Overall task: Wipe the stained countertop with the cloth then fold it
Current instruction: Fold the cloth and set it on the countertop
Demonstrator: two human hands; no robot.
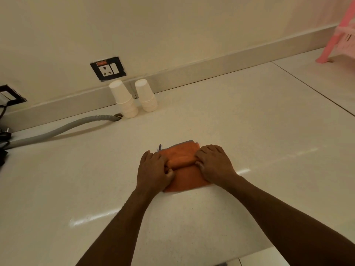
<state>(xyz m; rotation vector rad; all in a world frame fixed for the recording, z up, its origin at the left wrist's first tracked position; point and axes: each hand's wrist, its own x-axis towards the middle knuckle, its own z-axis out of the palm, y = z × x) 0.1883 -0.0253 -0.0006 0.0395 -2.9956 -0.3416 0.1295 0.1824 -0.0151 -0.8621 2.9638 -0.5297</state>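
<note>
An orange cloth lies on the pale countertop in the middle of the view, partly folded, with a raised roll across its middle. My left hand grips the roll's left end, thumb tucked under the fold. My right hand presses on the right end, fingers curled over the fold. A small dark tag sticks out at the cloth's far left corner. The cloth's edges under both hands are hidden.
Two stacks of upturned white paper cups stand by the back wall. A grey corrugated hose runs from the left into a hole in the counter. A wall socket sits above. A pink plastic rack is at far right.
</note>
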